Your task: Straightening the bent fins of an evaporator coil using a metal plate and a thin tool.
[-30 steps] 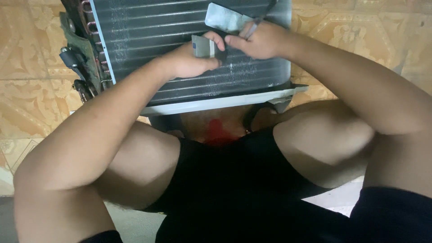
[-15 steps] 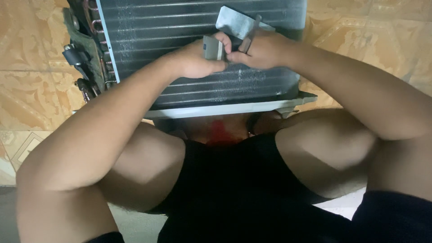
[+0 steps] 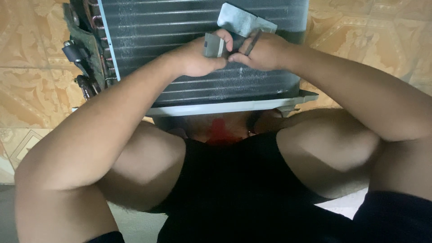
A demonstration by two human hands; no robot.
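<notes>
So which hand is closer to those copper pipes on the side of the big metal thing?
Left. The left hand rests on the finned coil, on the side nearer the copper pipes. The right hand sits beyond it, farther from them.

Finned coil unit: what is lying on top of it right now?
Both hands meet on the finned coil unit: left hand pinches a small grey piece, right hand holds a thin dark tool beside a grey sheet. Fins beneath them are hidden.
</notes>
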